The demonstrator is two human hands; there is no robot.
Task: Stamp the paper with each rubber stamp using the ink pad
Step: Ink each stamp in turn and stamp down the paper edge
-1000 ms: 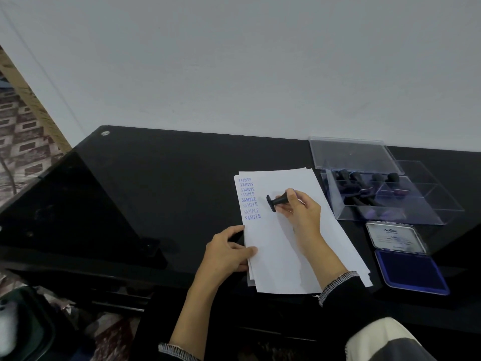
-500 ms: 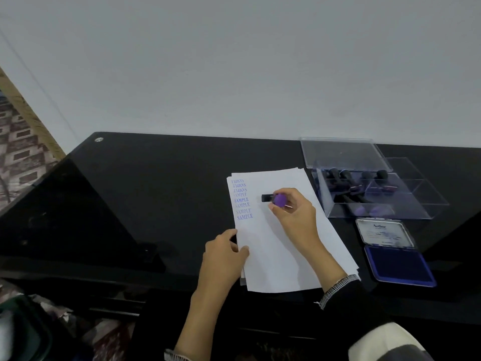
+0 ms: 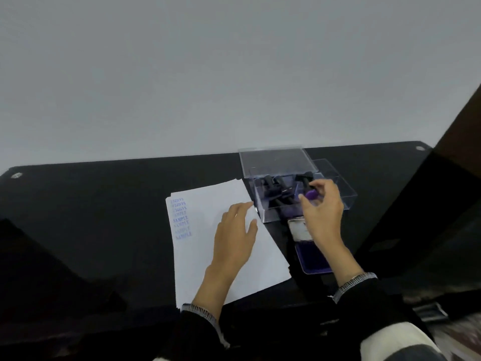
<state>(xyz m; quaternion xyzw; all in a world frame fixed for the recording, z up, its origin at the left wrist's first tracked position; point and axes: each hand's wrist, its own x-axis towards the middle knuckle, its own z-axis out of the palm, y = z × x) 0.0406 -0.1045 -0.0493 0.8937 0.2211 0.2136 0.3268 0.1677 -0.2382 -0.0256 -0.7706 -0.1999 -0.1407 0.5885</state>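
A stack of white paper [image 3: 208, 272] lies on the black table, with a column of blue "SAMPLE" prints [image 3: 181, 220] near its upper left edge. My left hand [image 3: 234, 235] rests flat on the paper with fingers spread. My right hand [image 3: 322, 209] hovers over the clear plastic stamp box [image 3: 276, 214] and pinches a rubber stamp [image 3: 311, 194] with its purple inked face showing. Several black-handled stamps [image 3: 276, 188] lie inside the box. The open ink pad [image 3: 313, 259] sits below the box, partly hidden by my right wrist.
The glossy black table [image 3: 91, 217] spreads wide to the left of the paper. The box's clear lid [image 3: 276, 161] lies behind the box near the white wall. A dark panel [image 3: 442, 204] rises at the right edge.
My right hand carried the stamp from the paper rightward to above the stamp box. My left hand slid from the paper's left edge onto its middle. The camera view swung to the right.
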